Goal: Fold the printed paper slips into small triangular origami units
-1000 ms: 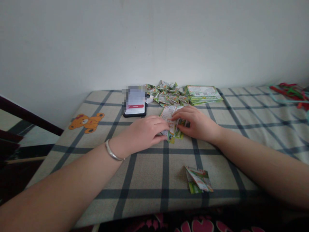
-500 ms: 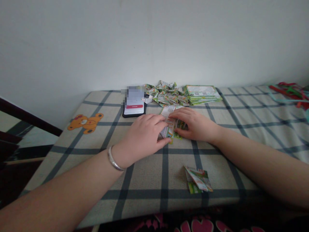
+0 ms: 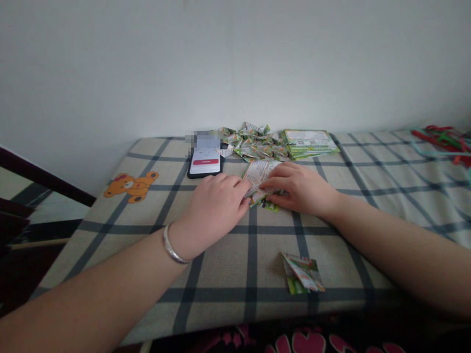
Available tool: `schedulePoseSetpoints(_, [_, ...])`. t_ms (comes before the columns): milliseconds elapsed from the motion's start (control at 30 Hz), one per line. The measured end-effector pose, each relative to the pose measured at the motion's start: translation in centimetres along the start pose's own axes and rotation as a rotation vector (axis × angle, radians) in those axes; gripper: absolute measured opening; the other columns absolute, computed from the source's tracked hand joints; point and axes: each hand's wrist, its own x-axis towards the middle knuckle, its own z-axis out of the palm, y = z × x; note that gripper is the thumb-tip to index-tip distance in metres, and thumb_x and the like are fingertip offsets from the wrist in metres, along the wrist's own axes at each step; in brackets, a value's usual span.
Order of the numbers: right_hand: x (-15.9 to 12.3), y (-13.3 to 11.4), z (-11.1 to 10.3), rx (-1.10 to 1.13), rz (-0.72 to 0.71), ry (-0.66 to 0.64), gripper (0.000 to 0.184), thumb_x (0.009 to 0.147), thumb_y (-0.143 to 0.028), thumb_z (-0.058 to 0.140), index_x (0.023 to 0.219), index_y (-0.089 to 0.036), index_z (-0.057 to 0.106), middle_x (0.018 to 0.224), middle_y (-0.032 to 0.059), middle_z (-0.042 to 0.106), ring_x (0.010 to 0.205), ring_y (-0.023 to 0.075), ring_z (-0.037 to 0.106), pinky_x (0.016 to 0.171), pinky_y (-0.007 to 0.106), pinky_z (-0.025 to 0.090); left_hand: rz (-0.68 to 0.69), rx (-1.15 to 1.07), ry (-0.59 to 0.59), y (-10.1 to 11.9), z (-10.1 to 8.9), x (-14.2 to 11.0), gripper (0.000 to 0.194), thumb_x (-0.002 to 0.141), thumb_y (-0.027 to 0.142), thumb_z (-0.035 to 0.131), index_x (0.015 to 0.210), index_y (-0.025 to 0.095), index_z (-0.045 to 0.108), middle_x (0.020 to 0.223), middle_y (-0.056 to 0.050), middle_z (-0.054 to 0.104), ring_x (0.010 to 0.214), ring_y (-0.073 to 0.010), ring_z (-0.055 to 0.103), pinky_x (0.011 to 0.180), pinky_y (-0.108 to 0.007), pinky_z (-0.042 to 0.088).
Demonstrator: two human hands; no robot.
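A printed paper sheet point(image 3: 257, 172), white and green and partly folded, lies on the checked tablecloth between my hands. My left hand point(image 3: 221, 201), with a silver bangle on its wrist, pinches the sheet's left edge between thumb and fingers. From the other side my right hand point(image 3: 294, 189) grips it, fingertips on top and thumb at the near edge. Both hands cover parts of the sheet, so its full shape is hidden. Nearer to me lies a small folded piece of printed paper point(image 3: 302, 274), its flaps slightly raised.
Against the wall are several folded paper pieces point(image 3: 261, 142) in a heap. A stack of flat printed sheets point(image 3: 311, 142) lies to their right. A lit phone point(image 3: 206, 164) stands left of the heap. Red and green items point(image 3: 441, 139) lie far right; a bear patch point(image 3: 130, 187) decorates the left.
My left thumb and fingers have closed together on the sheet's left edge. The sheet's left part has been brought inward over itself. My right hand has shifted slightly.
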Motion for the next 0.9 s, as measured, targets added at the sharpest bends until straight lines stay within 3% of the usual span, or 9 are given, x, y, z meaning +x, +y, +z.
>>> schedulePoseSetpoints(233, [-0.1,-0.5,-0.1,-0.012,-0.017,0.006,0.021,0.090,-0.029,0.057,0.101,-0.021,0.072,0.098,0.0062,0.069,0.091,0.0209,0.060,0.078,0.032,0.045,0.084,-0.120,0.019,-1.0,0.8,0.2,0.019,0.091,0.024,0.056,0.105,0.020,0.068,0.100,-0.006,0.069,0.098,-0.0235,0.061,0.084,-0.039,0.048])
schedulePoseSetpoints(567, [-0.2,-1.3,-0.3,-0.132,-0.075,-0.016,0.023,0.093,-0.028,0.051,0.092,-0.022,0.073,0.088,0.0043,0.069,0.080,0.0181,0.060,0.070,0.032,0.040,0.123,-0.202,0.031,-1.3,1.5,0.3,0.025,0.092,0.025,0.054,0.112,0.021,0.069,0.111,-0.006,0.067,0.101,-0.0225,0.060,0.090,-0.040,0.048])
schedulePoseSetpoints(900, [-0.2,-1.7,0.2,-0.064,-0.005,0.004,0.020,0.087,-0.027,0.057,0.100,-0.022,0.072,0.094,0.0054,0.069,0.085,0.0200,0.060,0.074,0.032,0.042,0.167,-0.125,0.033,-1.5,0.9,0.2,0.030,0.085,0.041,0.065,0.105,0.018,0.069,0.107,-0.007,0.071,0.102,-0.0258,0.063,0.090,-0.042,0.049])
